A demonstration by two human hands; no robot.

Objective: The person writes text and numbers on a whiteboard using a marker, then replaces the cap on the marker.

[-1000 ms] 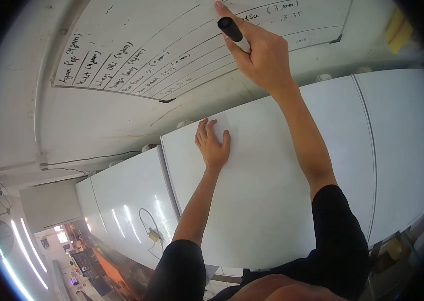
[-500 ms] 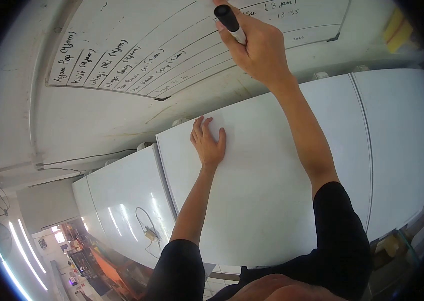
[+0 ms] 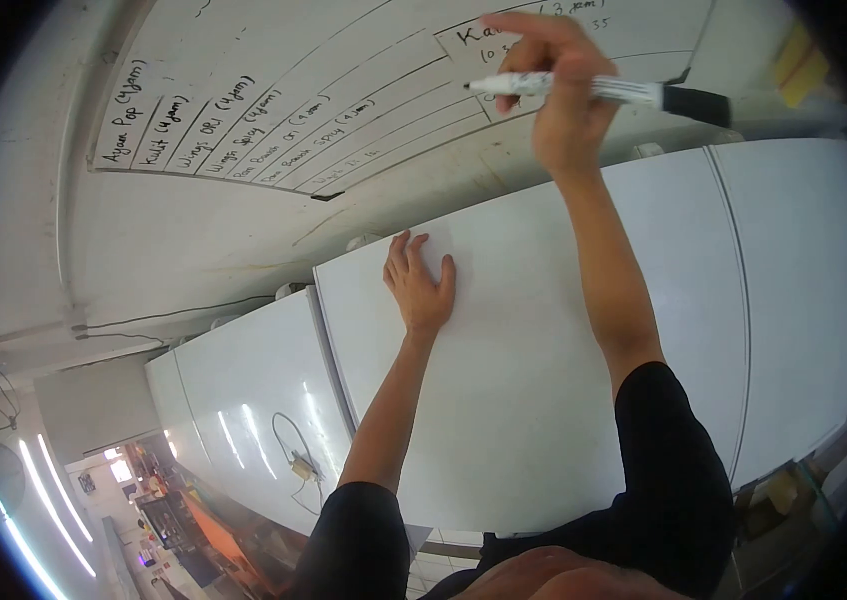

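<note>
My left hand (image 3: 421,290) lies with spread fingers on the white lid (image 3: 503,400) of a chest-like unit, near its wall-side edge. Raised before the whiteboard (image 3: 383,70), my right hand (image 3: 568,105) grips a white marker (image 3: 633,92) between thumb and fingers. The marker lies nearly level, its dark tip toward the left and its black end toward the right. Whether the tip touches the board cannot be told. Rows of black handwriting and ruled lines run over the board, and my right hand covers part of the writing at its right side.
Another white lid (image 3: 243,410) with a looped cable and plug (image 3: 301,466) on it stands at the left, and one more (image 3: 803,280) at the right. A yellow item (image 3: 796,62) hangs on the wall. Cluttered shelving (image 3: 178,520) shows at the lower left.
My right hand has turned and shifted slightly right; the marker now lies sideways and writing that was covered shows. My left hand has stayed on the lid.
</note>
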